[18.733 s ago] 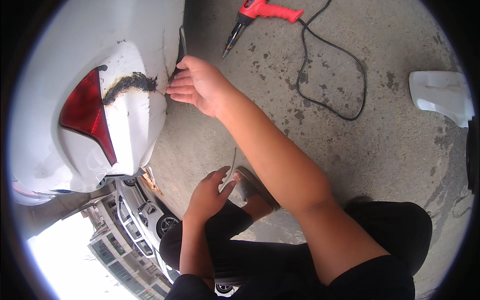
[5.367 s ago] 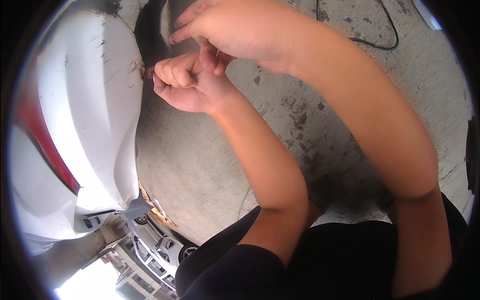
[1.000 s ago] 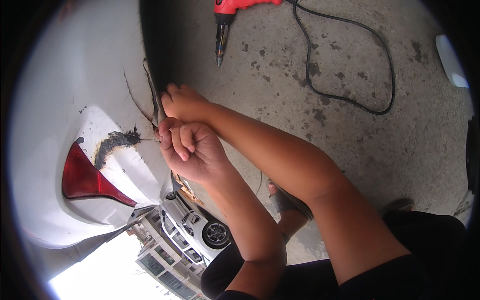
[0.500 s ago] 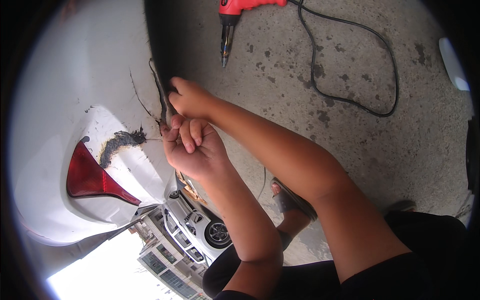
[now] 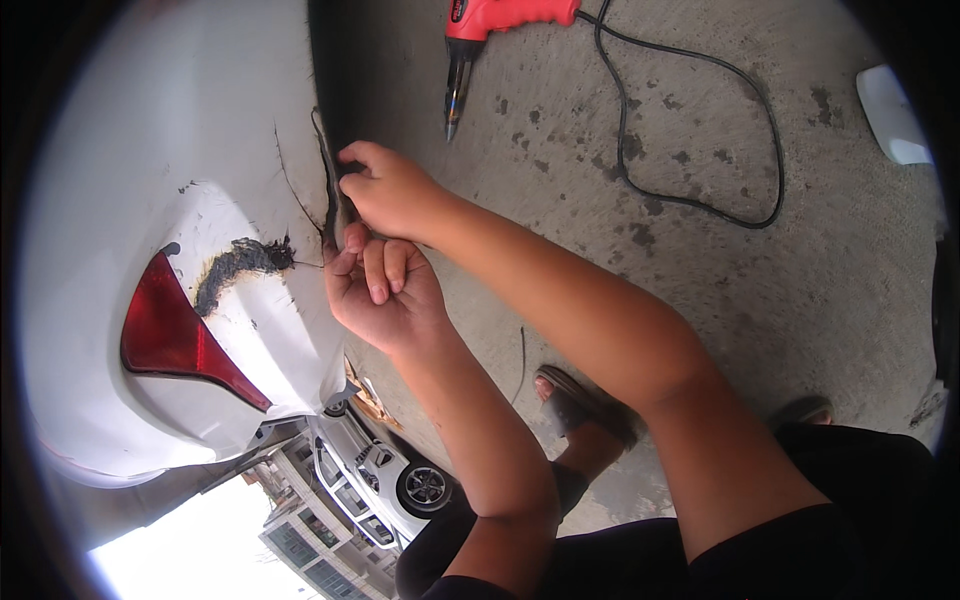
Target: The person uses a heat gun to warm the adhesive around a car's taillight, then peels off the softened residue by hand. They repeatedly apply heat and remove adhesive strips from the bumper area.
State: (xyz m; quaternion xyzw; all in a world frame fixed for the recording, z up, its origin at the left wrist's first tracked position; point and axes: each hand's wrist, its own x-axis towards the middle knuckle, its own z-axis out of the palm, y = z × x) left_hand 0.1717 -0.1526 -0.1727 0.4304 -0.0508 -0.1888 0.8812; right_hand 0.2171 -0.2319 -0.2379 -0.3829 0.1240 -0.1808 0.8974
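Observation:
A white car bumper (image 5: 235,120) fills the left of the head view, with thin dark cracks and an open split along its right edge. A charred, scraped patch (image 5: 240,265) lies beside its red reflector lamp (image 5: 175,335). My left hand (image 5: 390,290) pinches the bumper's edge at the lower end of the split, its other fingers curled. Just above it, my right hand (image 5: 390,190) is closed round the same edge, with some fingertips hidden behind it.
A red heat gun (image 5: 510,12) with a metal nozzle lies on the stained concrete floor (image 5: 700,270), its black cord (image 5: 775,140) looping right. A white object (image 5: 893,115) stands at the far right. My sandalled foot (image 5: 570,405) is below my right forearm. Another white car (image 5: 400,475) is parked beyond.
The view has shifted slightly, so the car edge and heat gun sit a little further right. Both hands keep nearly the same hold on the bumper edge.

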